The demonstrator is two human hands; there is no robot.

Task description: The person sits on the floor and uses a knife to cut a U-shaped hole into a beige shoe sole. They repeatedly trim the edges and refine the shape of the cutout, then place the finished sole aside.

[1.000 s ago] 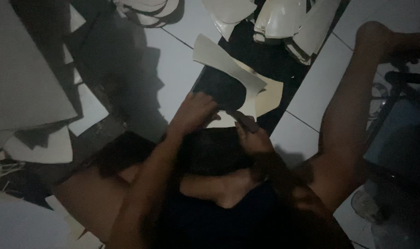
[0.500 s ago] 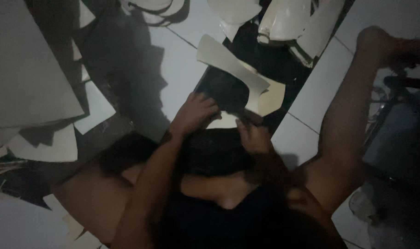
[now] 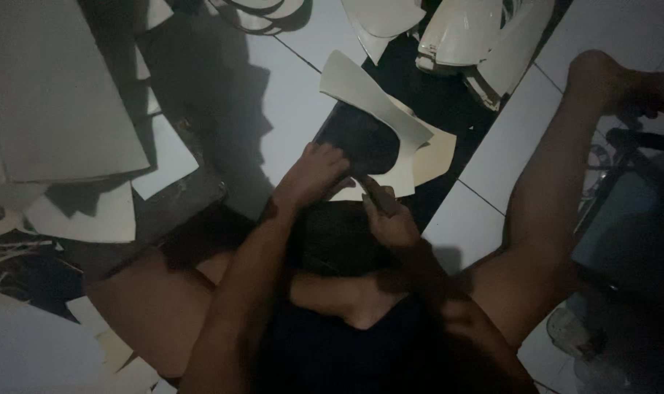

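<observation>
Head view, dim light: a person sits on a white tiled floor (image 3: 303, 95) with legs spread, working over a dark sheet. At far left, large grey sheets (image 3: 55, 95) lie stacked, with pale offcuts (image 3: 98, 215) scattered below them. Toward the centre, the left hand (image 3: 313, 175) presses flat, fingers spread, on the near edge of a dark curved piece (image 3: 361, 138), which rests on cream-coloured cut pieces (image 3: 368, 87) just beyond the person's lap. Just to its right, the right hand (image 3: 390, 222) is closed around a small tool whose tip meets the dark piece; the tool itself is too dark to identify. Above, white moulded shells (image 3: 463, 33) lie heaped. At far right, a bare leg (image 3: 558, 190) stretches toward a dark metal frame (image 3: 638, 138).
</observation>
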